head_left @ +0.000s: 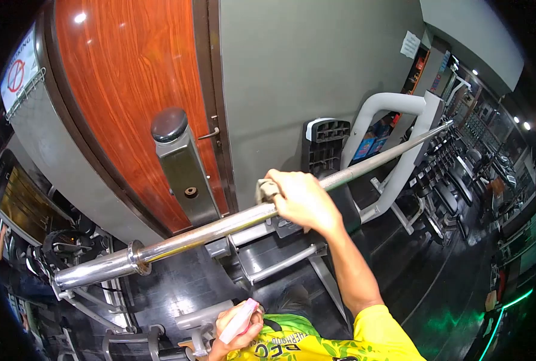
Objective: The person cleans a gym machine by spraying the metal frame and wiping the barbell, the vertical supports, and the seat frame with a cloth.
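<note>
A long metal barbell (214, 228) runs slantwise across the view, its thick sleeve at the lower left. Around the bar, near its middle, my right hand (307, 201) is closed with a crumpled greyish cloth (266, 190) pressed against the metal. Low in front of my yellow shirt, my left hand (224, 319) is wrapped round a white and pink object (239, 322) that looks like a small spray bottle. Most of that object is hidden by the fingers, and it is apart from the bar.
Behind the bar stand a padded grey upright (186, 168), a wooden door (129, 90) and a grey wall (280, 72). A curved light-grey rack frame (394, 105) is at the right. Dumbbell racks (436, 165) and benches line the far right; more gym equipment sits at the lower left.
</note>
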Demonstrator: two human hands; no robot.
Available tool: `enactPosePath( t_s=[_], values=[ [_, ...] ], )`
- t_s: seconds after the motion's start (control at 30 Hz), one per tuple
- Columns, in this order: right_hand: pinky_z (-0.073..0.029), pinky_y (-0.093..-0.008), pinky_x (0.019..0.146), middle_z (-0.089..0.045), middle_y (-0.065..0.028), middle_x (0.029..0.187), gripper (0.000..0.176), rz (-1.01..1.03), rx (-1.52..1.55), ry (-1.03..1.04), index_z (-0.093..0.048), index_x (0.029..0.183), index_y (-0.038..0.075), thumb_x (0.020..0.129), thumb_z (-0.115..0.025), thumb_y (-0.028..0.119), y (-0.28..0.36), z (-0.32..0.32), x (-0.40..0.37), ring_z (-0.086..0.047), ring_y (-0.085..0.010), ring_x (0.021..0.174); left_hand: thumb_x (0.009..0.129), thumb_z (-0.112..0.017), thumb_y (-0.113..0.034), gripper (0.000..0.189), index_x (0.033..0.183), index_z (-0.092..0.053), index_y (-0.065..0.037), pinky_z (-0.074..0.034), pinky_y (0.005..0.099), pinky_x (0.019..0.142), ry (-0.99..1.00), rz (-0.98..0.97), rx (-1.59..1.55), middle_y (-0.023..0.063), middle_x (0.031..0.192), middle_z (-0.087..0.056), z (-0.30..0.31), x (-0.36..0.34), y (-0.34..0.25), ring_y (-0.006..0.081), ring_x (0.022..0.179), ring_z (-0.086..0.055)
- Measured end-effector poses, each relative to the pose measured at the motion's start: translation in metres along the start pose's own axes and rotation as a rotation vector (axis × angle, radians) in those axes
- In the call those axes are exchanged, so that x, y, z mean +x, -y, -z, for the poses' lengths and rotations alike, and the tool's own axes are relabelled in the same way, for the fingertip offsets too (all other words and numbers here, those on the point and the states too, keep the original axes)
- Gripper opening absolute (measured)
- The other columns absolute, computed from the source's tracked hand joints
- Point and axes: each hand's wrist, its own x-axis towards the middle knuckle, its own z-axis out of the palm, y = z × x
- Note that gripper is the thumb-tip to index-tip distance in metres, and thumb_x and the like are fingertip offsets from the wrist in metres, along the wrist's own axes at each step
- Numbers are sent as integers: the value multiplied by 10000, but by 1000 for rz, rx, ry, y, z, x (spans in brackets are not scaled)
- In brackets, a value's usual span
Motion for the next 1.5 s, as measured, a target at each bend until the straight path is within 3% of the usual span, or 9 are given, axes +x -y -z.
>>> enactPosePath(
  t_s=[0.17, 0.37, 0.43, 0.6, 0.8, 0.97, 1.1, 1.37, 1.5],
  values=[
    [-458, -441, 917, -625, -137, 1018, 308, 306, 203, -324, -612, 1008, 57, 706, -588, 2, 32, -30, -27, -575, -323, 1025, 719, -718, -5, 426, 1109, -569, 81, -537, 282, 654, 4, 7, -13, 122, 822, -667, -6, 5, 14, 188, 686, -673],
    [-458, -438, 960, -624, -84, 1040, 269, 454, 85, -432, -661, 952, 50, 688, -617, 22, 12, -38, -46, -578, -267, 1063, 709, -711, 32, 433, 1110, -556, 77, -534, 285, 646, 100, -21, 47, 153, 883, -657, -4, 18, 13, 196, 678, -667],
    [-469, -434, 955, -623, -80, 1039, 228, 417, 38, -455, -667, 917, 59, 698, -611, 27, 11, -33, -47, -576, -275, 1056, 710, -710, 34, 433, 1111, -555, 78, -534, 284, 646, 84, -17, 46, 153, 880, -656, -4, 18, 7, 195, 680, -666],
    [-383, -462, 1030, -604, -88, 1105, 475, 67, -192, -519, -636, 1022, 75, 583, -627, -104, -26, -11, -59, -530, -314, 1110, 714, -704, 35, 409, 1099, -570, 73, -533, 281, 656, -47, -20, 16, 119, 802, -657, -4, 7, 6, 197, 677, -663],
    [-384, -435, 1024, -600, -137, 1157, 454, -82, -59, -609, -620, 1073, 42, 667, -527, -137, -5, -25, -62, -512, -344, 1165, 745, -698, 18, 369, 1088, -575, 74, -528, 269, 664, -32, -18, 9, 73, 760, -650, 2, 6, 11, 167, 682, -657],
    [-391, -448, 1049, -589, -123, 1174, 495, 165, 77, -399, -649, 1058, 56, 595, -581, -106, 38, -44, -73, -497, -341, 1196, 749, -706, 9, 376, 1095, -572, 69, -521, 263, 662, 42, -66, -74, 63, 761, -645, 4, 24, 10, 154, 687, -651],
    [-413, -480, 1025, -604, -117, 1165, 450, 280, -63, -512, -675, 1027, 87, 618, -593, -82, 1, -51, -74, -538, -330, 1158, 748, -713, 4, 405, 1121, -568, 63, -519, 271, 667, 92, -99, 4, 67, 767, -644, 3, 30, 6, 157, 699, -650],
    [-336, -460, 1063, -571, -168, 1214, 535, -90, -167, -698, -607, 1065, 35, 597, -453, -172, -39, -25, -71, -461, -386, 1225, 769, -684, 20, 416, 1158, -549, 75, -520, 309, 733, 40, -31, -79, 76, 758, -626, -3, 22, 23, 172, 701, -635],
    [-362, -478, 1042, -592, -214, 1152, 481, 51, 116, -805, -605, 1067, 10, 615, -480, -97, -1, -81, -84, -519, -410, 1165, 782, -659, 42, 389, 1153, -547, 72, -516, 313, 734, 41, -44, -211, 64, 725, -611, -6, 28, 23, 168, 693, -619]
  ],
)
